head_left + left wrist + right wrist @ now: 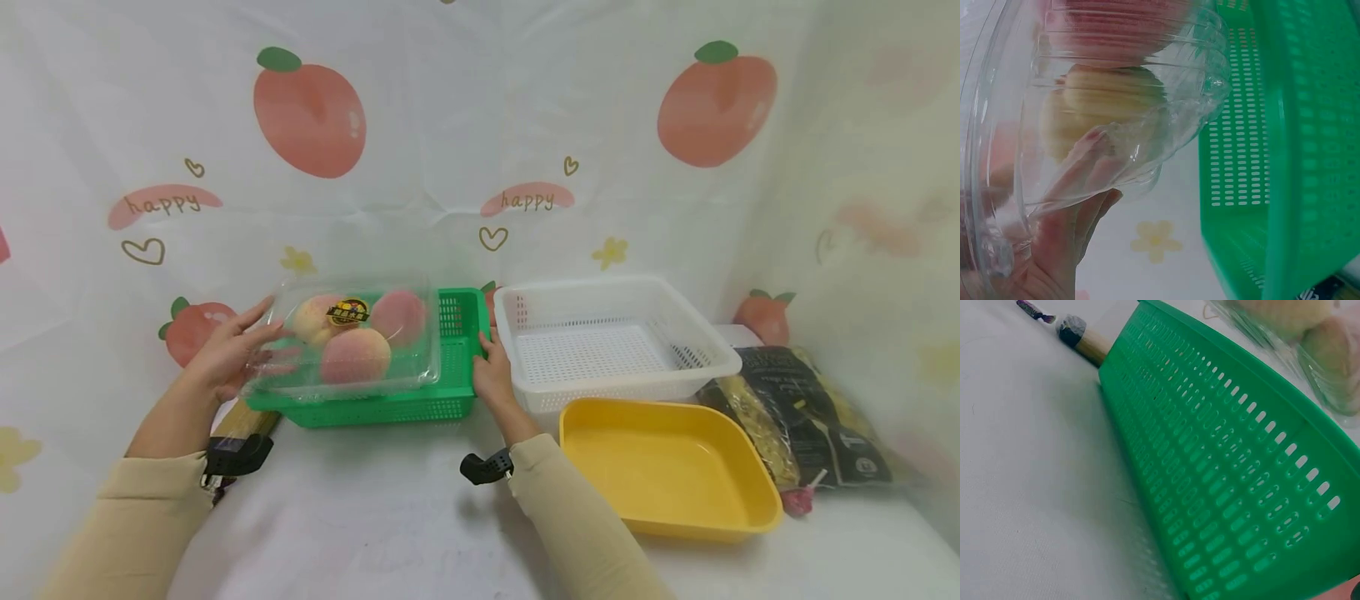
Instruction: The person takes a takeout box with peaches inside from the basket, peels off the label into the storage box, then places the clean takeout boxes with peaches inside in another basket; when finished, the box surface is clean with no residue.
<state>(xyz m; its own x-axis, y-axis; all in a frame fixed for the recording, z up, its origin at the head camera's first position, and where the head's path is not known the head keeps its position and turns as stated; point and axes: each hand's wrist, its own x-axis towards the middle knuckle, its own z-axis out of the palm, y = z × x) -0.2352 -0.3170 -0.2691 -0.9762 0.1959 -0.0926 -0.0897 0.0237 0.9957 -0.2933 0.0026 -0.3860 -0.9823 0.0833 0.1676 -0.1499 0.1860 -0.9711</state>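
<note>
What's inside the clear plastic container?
Three peaches show through the clear plastic container: two at the back, one in front. A sticker on top hides part of the rear-left one, and the peaches' undersides are hidden from the head view.

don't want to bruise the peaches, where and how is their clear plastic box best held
The clear plastic box is probably best held by its two short ends, one hand from each side: it looks wider than deep, with the peaches between. The left hand holds the left end; the right end is untouched.
</note>
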